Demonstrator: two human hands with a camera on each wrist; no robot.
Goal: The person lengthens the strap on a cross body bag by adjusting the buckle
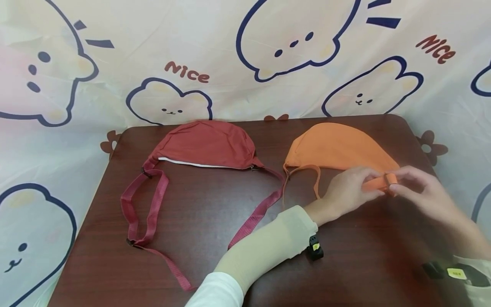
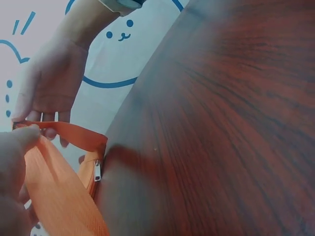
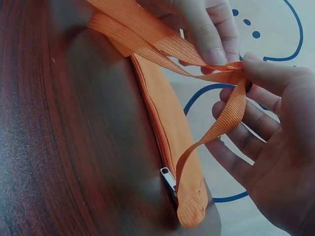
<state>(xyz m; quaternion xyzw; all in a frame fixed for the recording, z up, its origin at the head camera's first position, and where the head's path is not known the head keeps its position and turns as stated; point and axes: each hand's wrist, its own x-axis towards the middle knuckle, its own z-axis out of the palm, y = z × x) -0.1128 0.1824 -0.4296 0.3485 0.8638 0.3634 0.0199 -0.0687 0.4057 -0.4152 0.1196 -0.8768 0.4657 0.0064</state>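
An orange waist bag [image 1: 333,147] lies at the back right of the table. Both hands are at its webbing strap, over the bag's right end. My left hand [image 1: 347,189] pinches the orange strap [image 1: 372,184] between thumb and fingers. Close beside it, my right hand [image 1: 426,192] pinches the strap by a dark slider buckle [image 1: 387,179]; that buckle is mostly hidden by the thumb in the right wrist view. There, the strap [image 3: 229,115] runs down from the right hand to the bag's end, near a silver zipper pull [image 3: 169,179].
A dark red waist bag [image 1: 211,145] with a white zipper line lies at the back left. Its maroon strap [image 1: 155,204] loops forward over the table [image 1: 199,204], partly under the left forearm. A cartoon-printed cloth [image 1: 230,98] hangs behind the table.
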